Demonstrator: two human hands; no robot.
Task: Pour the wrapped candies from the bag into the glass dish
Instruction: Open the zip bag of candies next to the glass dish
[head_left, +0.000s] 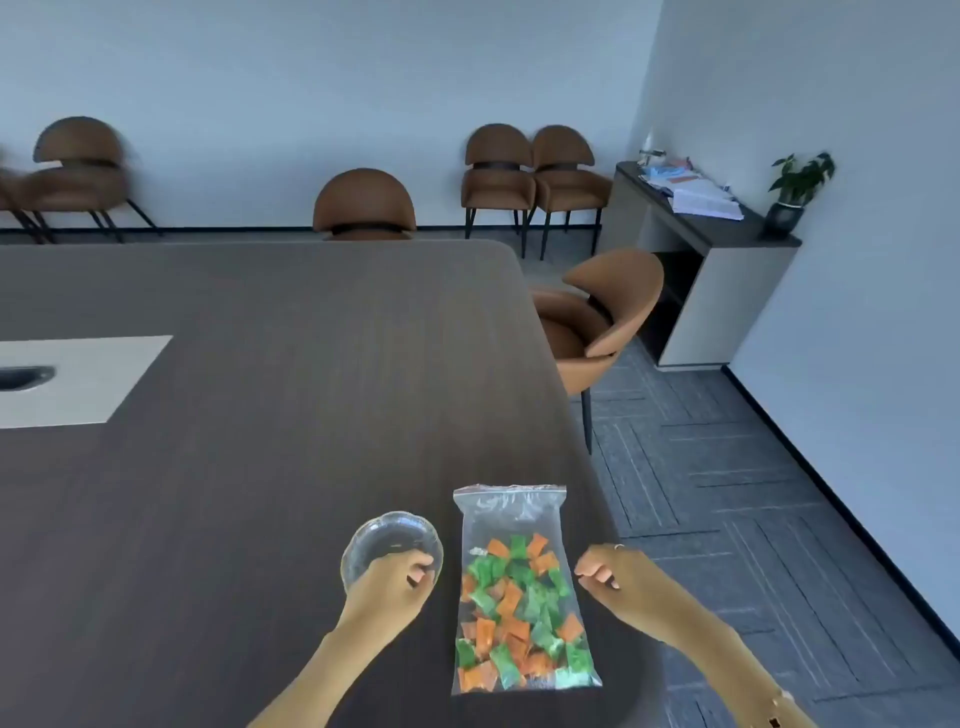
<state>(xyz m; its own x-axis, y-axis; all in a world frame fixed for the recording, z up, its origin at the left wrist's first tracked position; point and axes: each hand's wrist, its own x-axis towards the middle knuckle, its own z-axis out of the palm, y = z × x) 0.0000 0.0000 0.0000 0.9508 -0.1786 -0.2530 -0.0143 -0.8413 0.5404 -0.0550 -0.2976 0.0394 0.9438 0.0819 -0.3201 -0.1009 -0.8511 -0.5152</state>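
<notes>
A clear zip bag (511, 525) lies flat on the dark table (260, 467) near its right edge, red zip strip pointing away from me. Orange and green wrapped candies (519, 613) fill its near half. Left of the bag sits a small scalloped glass dish (387, 535), with nothing in it. My left hand (397, 579) is curled over the dish's near rim; whether it grips the rim I cannot tell. My right hand (613, 569) hovers just right of the bag in a loose fist, holding nothing and not touching the bag.
The table's right edge runs close beside the bag, with grey carpet (753, 493) beyond. A brown chair (592, 322) stands at that edge and another at the far end (363, 205). A pale cable panel (78, 379) is set into the tabletop at the left.
</notes>
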